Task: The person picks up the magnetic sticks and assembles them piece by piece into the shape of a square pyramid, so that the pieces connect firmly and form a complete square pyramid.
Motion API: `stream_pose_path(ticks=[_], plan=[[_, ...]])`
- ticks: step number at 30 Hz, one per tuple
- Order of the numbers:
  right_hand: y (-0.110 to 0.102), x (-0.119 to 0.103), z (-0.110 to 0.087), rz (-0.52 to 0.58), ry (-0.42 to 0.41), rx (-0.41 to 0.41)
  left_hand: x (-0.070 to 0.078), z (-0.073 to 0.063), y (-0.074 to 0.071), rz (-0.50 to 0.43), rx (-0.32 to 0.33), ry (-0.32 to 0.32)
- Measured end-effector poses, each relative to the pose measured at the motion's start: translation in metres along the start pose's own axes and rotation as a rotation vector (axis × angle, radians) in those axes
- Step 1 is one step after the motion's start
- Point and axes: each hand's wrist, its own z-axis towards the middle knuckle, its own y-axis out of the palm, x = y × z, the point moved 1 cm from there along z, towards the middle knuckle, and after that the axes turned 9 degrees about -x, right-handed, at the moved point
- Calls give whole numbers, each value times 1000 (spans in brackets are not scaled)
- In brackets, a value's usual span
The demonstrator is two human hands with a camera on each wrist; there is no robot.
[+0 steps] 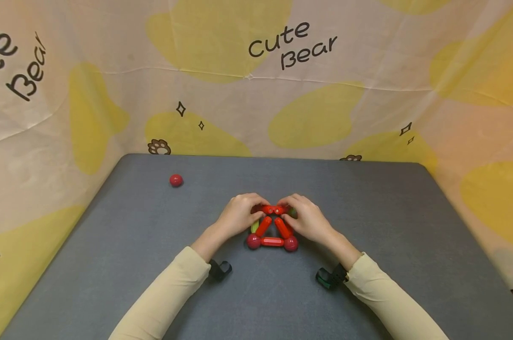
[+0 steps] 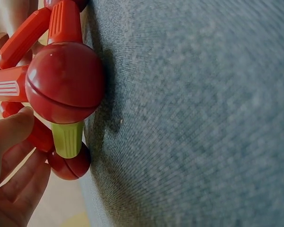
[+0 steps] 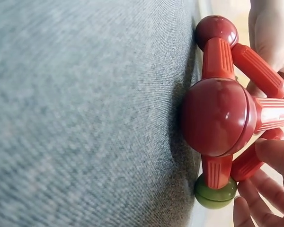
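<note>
Red building rods and balls form a small frame at mid-table. At its front, a red ball [image 2: 66, 82] on the left and another red ball [image 3: 218, 117] on the right are joined by a red crossbar rod [image 1: 272, 242]. From each front ball a red rod rises inward. My left hand [image 1: 240, 213] pinches the back-left red rod [image 2: 39, 136], which stands on a back red ball [image 2: 72, 164]. With thumb and fingers, my right hand [image 1: 308, 217] pinches the back-right red rod [image 3: 248, 162] by the green ball [image 3: 216, 191]. A yellow-green rod [image 2: 67, 140] runs along the left side.
A loose red ball [image 1: 176, 180] lies at the back left of the grey table [image 1: 112, 245]. A patterned cloth [image 1: 222, 108] hangs behind and beside the table. Dark straps with devices [image 1: 330, 277] sit at both wrists.
</note>
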Motion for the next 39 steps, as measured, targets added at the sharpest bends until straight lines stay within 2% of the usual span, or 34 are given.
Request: stream_pose_path(ticks=[4,12,20,28,35,39], plan=[[-2,0,-3,59,86,-15,-1,0,-1,-1,-6,-7],[-5,9,-11,173,358,-19,-2,0,-2,-8,-15,-9],[-3,9,-14,387,576,-134,0,0,-2,-17,-32,-23],[3,6,-9,430,639,-204,2,0,-3,-25,-41,-32],[8,3,-7,435,624,-195,0,-2,-3,-49,-47,-38],[9,2,-6,431,611,-187,-5,-4,-5,-64,-26,-34]])
